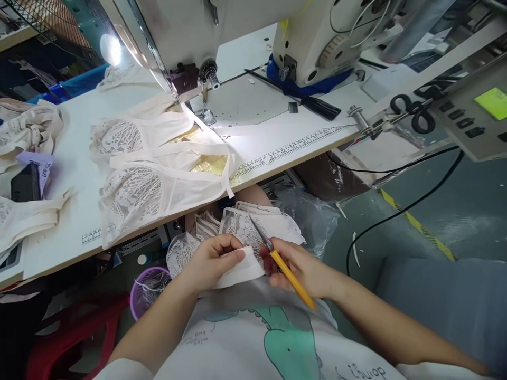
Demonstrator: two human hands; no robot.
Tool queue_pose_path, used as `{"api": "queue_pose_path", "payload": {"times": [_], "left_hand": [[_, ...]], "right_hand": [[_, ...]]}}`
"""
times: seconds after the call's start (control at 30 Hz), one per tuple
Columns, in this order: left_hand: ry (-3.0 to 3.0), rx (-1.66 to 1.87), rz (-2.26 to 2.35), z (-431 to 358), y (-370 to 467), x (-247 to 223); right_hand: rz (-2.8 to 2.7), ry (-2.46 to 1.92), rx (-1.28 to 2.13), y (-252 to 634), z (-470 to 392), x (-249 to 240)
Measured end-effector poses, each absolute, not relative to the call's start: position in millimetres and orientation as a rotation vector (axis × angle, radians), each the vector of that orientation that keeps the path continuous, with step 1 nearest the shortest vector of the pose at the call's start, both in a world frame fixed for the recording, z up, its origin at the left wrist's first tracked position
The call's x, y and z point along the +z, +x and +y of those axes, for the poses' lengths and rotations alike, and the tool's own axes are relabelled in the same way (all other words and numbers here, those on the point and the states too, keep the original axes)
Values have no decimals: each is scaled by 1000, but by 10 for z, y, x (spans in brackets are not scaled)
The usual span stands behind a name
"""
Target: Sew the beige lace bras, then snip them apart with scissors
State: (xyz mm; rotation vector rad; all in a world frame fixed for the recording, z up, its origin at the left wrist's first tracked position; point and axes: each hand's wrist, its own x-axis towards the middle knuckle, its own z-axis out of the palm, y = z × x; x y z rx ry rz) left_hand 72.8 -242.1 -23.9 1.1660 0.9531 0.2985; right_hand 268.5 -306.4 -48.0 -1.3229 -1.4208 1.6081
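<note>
My left hand (216,262) pinches the edge of a cream lace garment piece (246,268) above my lap. Close beside it, my right hand (299,266) is closed around a tool with an orange handle (292,278) and a thin metal tip, which points up and to the left over the lace. Its fingertips are near the fabric's right edge and partly hidden. More lace pieces (237,224) lie across my lap beneath both hands. On the table, cream lace garments (137,184) are spread near the sewing machine's needle area.
The sewing machine (304,47) stands over the white table (77,211). A black-handled screwdriver (320,107) lies by its base. More garments (29,132) are piled at the left. Below are a purple bin (137,301), a red stool (75,327) and hanging black cables (400,214).
</note>
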Motion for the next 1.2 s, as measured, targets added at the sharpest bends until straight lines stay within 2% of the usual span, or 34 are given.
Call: {"api": "queue_pose_path", "payload": {"times": [0.17,0.3,1.2], "left_hand": [[1145,298,981,-2420,733,-233],[1162,309,1012,-2409,772,-213],[1149,312,1095,-2399,815,-247]], "right_hand": [[-1934,-1156,1608,2945,-3085,-448],[-2100,-1207,1588,3003,-3165,-428],[-2167,-1412,1496,2912,-3189,-377]]}}
